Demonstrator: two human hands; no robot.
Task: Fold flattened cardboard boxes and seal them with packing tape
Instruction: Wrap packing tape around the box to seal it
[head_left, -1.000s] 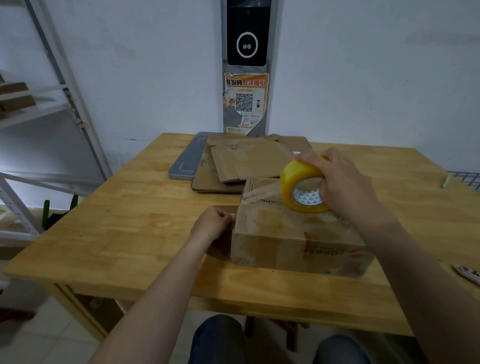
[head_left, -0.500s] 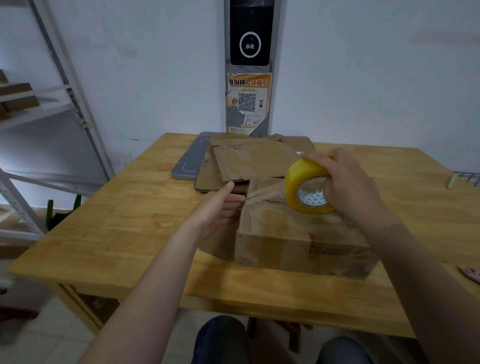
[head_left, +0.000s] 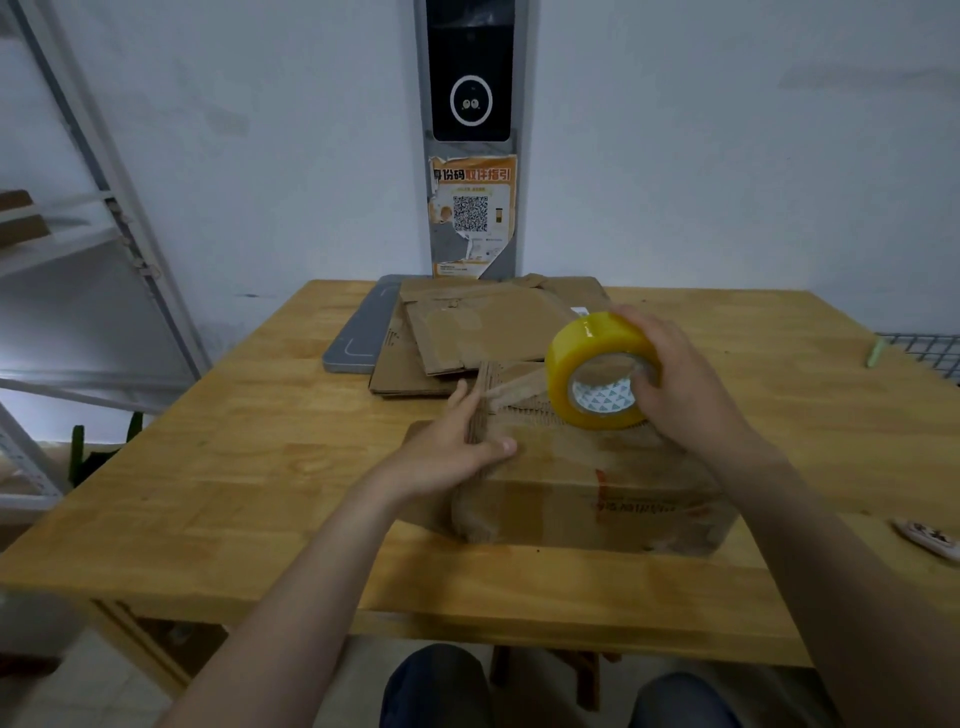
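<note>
A folded cardboard box with red print lies on the wooden table in front of me. My right hand grips a yellow roll of packing tape just above the box's top. A clear strip of tape runs from the roll leftward to the box's left end. My left hand lies against that left end, its fingers up the side flap and its thumb resting on the box's top.
A stack of flattened cardboard boxes lies behind the box, partly on a grey tray. A small object sits at the table's right edge. A metal shelf rack stands at the left, a wire rack at the right.
My left hand has risen from a fist beside the box and spread onto the box's left end. My right hand has lifted the roll slightly, drawing out tape.
</note>
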